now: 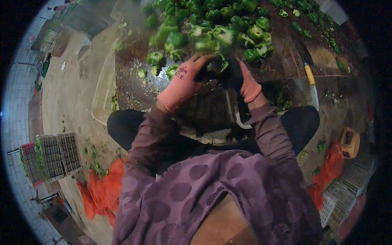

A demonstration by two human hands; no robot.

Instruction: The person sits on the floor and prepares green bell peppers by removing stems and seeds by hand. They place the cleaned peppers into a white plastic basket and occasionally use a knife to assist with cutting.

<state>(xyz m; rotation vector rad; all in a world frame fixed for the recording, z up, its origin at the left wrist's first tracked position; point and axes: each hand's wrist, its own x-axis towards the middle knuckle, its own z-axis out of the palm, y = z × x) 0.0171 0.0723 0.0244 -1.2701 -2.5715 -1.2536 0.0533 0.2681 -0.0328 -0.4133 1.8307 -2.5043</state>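
Observation:
My left hand (187, 76), in a pink glove with a dark-coated palm and printed writing, is curled over the near part of a dark, wet-looking table (131, 88). Opposite it is my right hand (247, 82), gloved alike, its dark fingers lost in shadow. A thin curved piece of green pepper (224, 62) shows between the hands; which hand grips it, if either, cannot be made out. Just beyond my fingertips lie cut-open green bell peppers (223, 35), in front of a heap of whole green bell peppers (214, 13). Pale seeds are scattered around my left hand.
A yellow-handled knife (310, 74) lies to the right. At left are a pale plastic bin (102, 79) and stacked plastic crates (56, 156). Red-orange sacks (107, 186) lie on the floor. A small tan stool (350, 143) stands at far right. A bent metal tube (237, 114) is below the table edge.

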